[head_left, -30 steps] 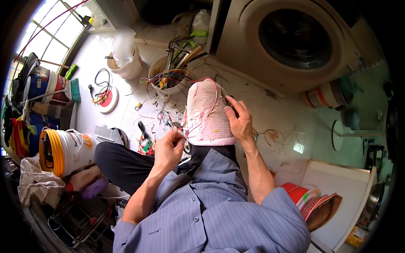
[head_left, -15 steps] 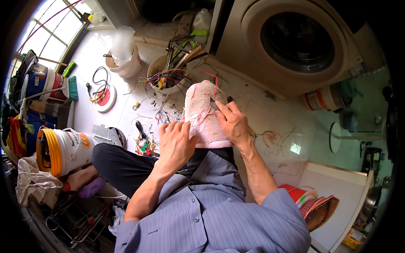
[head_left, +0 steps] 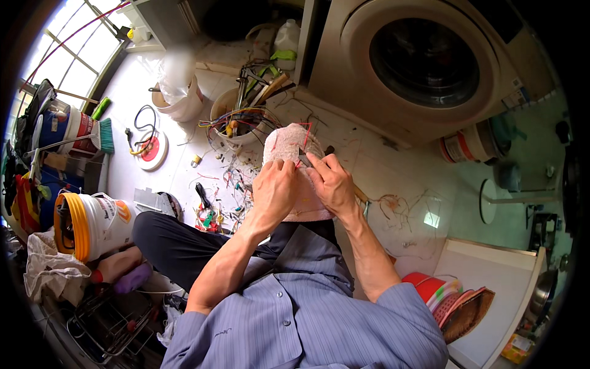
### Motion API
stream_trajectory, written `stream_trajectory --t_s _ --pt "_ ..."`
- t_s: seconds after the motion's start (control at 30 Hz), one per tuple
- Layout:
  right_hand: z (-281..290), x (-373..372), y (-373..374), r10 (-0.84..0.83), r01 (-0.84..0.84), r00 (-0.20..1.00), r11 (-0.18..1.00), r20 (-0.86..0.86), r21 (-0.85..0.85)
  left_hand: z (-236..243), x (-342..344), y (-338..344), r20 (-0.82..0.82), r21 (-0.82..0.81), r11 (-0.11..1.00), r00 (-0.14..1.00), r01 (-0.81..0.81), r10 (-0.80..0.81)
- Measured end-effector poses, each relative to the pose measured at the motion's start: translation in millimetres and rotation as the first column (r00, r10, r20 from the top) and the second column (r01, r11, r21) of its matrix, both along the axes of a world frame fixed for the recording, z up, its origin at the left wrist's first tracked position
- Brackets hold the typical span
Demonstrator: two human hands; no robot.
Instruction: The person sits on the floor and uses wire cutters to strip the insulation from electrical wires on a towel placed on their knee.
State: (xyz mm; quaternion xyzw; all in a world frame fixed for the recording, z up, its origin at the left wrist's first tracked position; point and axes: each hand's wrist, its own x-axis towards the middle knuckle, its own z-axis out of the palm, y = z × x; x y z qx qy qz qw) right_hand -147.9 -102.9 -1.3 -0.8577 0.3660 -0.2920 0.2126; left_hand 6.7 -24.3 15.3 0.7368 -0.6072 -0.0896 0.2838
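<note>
A pink fluffy towel (head_left: 284,145) covers a rounded pad across my lap. Over it, my right hand (head_left: 334,186) pinches a small grey knife blade (head_left: 303,158) between thumb and fingers. A thin red wire (head_left: 307,134) loops up at the towel's far end and runs down to the blade. Close beside it my left hand (head_left: 274,187) is closed, fingers curled, with the wire's near end at its fingertips. The exact grip there is partly hidden by the fingers. Both hands nearly meet at the blade.
Beyond the towel stands a bucket (head_left: 236,132) of tools and coloured wires. Wire scraps (head_left: 230,178) litter the floor to the left, near a white spool (head_left: 152,152). A washing machine (head_left: 353,80) rises at the far right; a white bucket (head_left: 110,218) with orange hose stands left.
My left hand has moved forward and right, from the towel's near left side to beside the blade, its fingers now curled. The right hand has shifted slightly left and nearer.
</note>
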Motion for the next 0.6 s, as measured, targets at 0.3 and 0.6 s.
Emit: stream_trajectory --t_s 0.3,0.6 --pt "3.6 -11.3 -16.6 -0.083 0.044 0.973 0.982 0.213 0.184 2.6 -4.7 10.4 0.103 -0.029 0.999 0.995 0.022 -0.019" --pt "5.9 -7.3 -9.9 0.043 -0.050 0.997 0.992 0.063 0.116 -4.6 1.0 14.6 -0.097 0.082 0.996 0.995 -0.022 0.030"
